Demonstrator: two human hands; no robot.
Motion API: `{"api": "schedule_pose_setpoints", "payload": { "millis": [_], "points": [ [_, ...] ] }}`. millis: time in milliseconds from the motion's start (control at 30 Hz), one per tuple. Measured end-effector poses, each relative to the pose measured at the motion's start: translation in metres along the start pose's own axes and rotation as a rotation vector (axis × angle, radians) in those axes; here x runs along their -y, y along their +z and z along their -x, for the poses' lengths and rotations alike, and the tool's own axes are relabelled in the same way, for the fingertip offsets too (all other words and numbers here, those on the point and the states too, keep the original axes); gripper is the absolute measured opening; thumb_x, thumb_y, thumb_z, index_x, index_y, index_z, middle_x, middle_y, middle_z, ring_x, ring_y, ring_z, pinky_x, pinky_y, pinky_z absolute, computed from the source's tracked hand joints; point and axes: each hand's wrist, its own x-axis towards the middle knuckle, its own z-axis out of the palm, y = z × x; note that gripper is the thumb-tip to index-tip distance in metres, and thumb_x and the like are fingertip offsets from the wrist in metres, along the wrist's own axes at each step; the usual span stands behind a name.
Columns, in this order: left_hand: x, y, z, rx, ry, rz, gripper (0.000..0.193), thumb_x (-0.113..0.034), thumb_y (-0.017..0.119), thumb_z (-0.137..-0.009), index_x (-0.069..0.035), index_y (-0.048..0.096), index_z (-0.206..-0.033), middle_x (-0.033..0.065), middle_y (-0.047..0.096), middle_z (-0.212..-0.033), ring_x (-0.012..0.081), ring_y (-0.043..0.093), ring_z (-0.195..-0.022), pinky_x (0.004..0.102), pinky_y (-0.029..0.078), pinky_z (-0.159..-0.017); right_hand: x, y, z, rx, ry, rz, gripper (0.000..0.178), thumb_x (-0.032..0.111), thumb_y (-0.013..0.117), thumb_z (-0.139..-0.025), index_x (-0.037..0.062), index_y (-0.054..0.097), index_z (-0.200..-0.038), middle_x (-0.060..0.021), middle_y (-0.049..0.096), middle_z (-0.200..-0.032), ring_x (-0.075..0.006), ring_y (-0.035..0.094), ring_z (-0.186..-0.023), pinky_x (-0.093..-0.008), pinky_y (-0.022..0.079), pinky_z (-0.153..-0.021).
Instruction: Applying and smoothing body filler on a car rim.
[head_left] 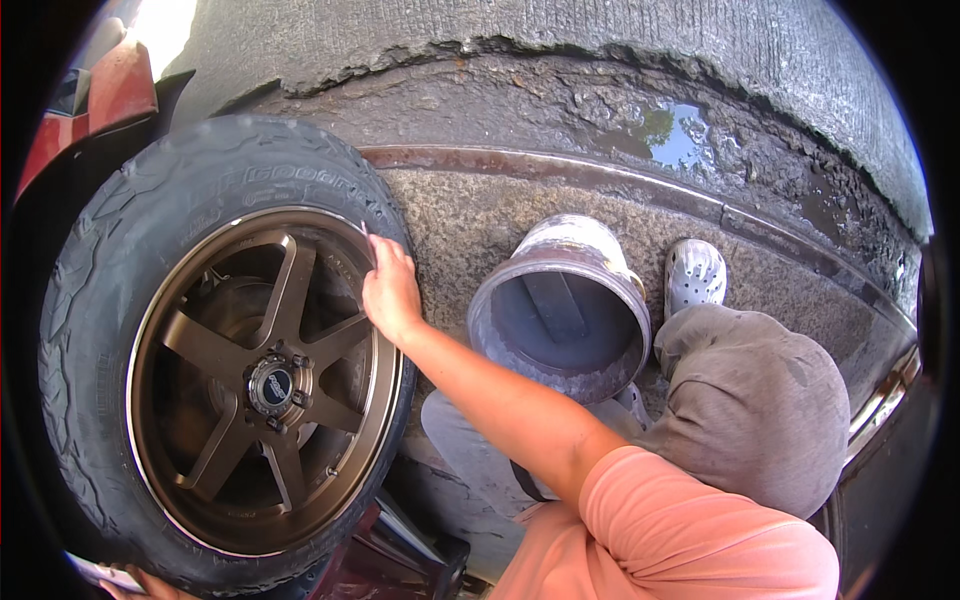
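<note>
A large wheel with a black, chunky-treaded tyre and a bronze rim with several spokes fills the left side. My right hand is at the rim's right edge, fingers closed around a small, thin, pale-edged thing I cannot make out. Only part of my left hand shows at the lower left, by the tyre's bottom edge. Next to it is a whitish object, cut off by the picture's border. I cannot tell whether that hand holds it. The wheel's centre cap is dark, with nuts around it.
A worn bucket of grey liquid stands between my legs, a dark flat strip showing inside. My bent knee and grey clog are to its right. Beyond a metal-edged kerb lies wet, broken ground with a puddle. Red bodywork shows upper left.
</note>
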Motion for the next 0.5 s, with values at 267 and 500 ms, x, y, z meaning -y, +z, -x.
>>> {"api": "schedule_pose_setpoints", "payload": {
  "millis": [267,500],
  "points": [
    [0.009,-0.019,-0.016,-0.022,-0.103,0.208,0.051,0.012,0.054,-0.088,-0.003,0.052,-0.137,0.0204,0.035,-0.15,0.0319,0.042,-0.13,0.0427,0.034,-0.111,0.001,0.001,-0.003,-0.011,-0.016,0.021,0.052,-0.005,0.049,-0.081,0.0023,0.047,-0.132,-0.016,0.051,-0.132,-0.0384,0.05,-0.117,-0.0445,0.043,-0.101],
    [0.007,-0.013,-0.008,-0.021,-0.03,0.061,0.05,0.011,0.054,-0.089,-0.004,0.053,-0.137,0.0203,0.036,-0.149,0.0304,0.044,-0.128,0.0402,0.037,-0.11,0.02,0.001,0.006,0.076,0.014,-0.008,0.053,-0.008,0.046,-0.079,-0.0018,0.045,-0.132,-0.0204,0.048,-0.133,-0.0393,0.047,-0.119,-0.0445,0.039,-0.104]
  ]
}}
